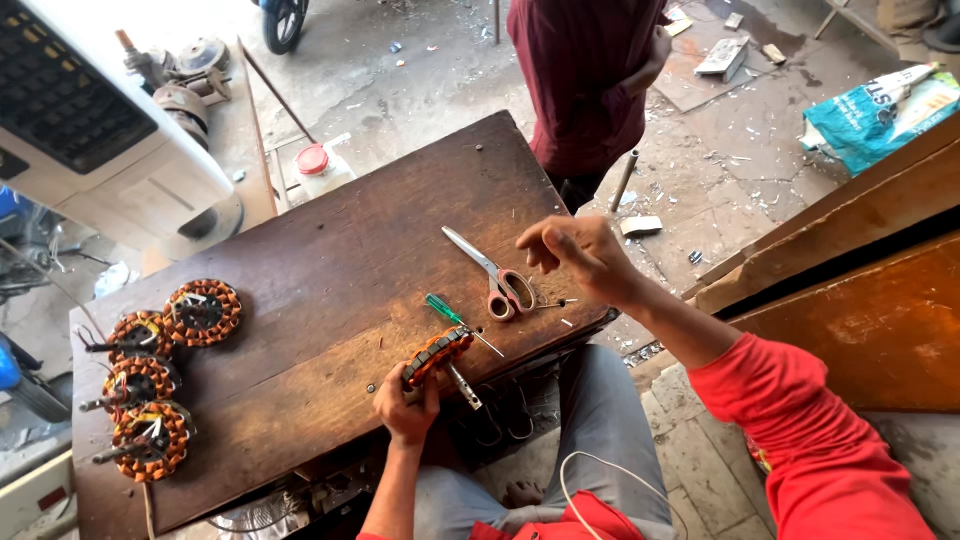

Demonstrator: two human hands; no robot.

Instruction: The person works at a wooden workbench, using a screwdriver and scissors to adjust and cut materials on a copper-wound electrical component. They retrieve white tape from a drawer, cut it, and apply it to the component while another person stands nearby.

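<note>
My left hand (405, 408) grips a round copper-wound motor stator (436, 356) with a metal shaft, held on edge at the near rim of the wooden table (340, 250). My right hand (580, 255) hovers above the table's right end with fingers loosely curled and nothing in it, just right of a pair of scissors (492, 275) with reddish handles. A green-handled screwdriver (452, 317) lies between the scissors and the stator.
Several more copper-wound stators (203, 312) lie at the table's left end. A person in a dark red shirt (585, 70) stands at the far side. A white machine (90, 120) sits at the upper left, wooden boards (850, 250) at the right, a white bottle (322, 168) behind the table.
</note>
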